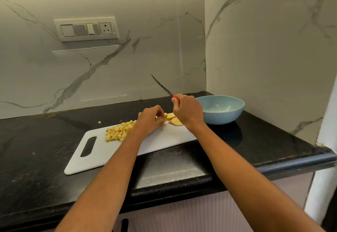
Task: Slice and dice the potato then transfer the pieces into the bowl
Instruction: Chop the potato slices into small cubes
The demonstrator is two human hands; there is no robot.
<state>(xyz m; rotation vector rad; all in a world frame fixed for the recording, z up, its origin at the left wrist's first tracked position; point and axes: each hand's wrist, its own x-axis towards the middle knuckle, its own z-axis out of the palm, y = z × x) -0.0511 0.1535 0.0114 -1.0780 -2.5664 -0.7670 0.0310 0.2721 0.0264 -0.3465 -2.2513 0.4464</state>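
Potato slices (174, 119) under left hand (150, 120), board (102, 151).

A white cutting board (113, 151) is seen on a black speckled tabletop (36, 149); yellow potato cubes (118, 131), a pale blue bowl (219, 109), a red-handled knife (165, 88), grey-veined white marble wall (127, 58).

Two bare forearms, no sleeves in view, left hand (149, 120), right hand (188, 111), short nails
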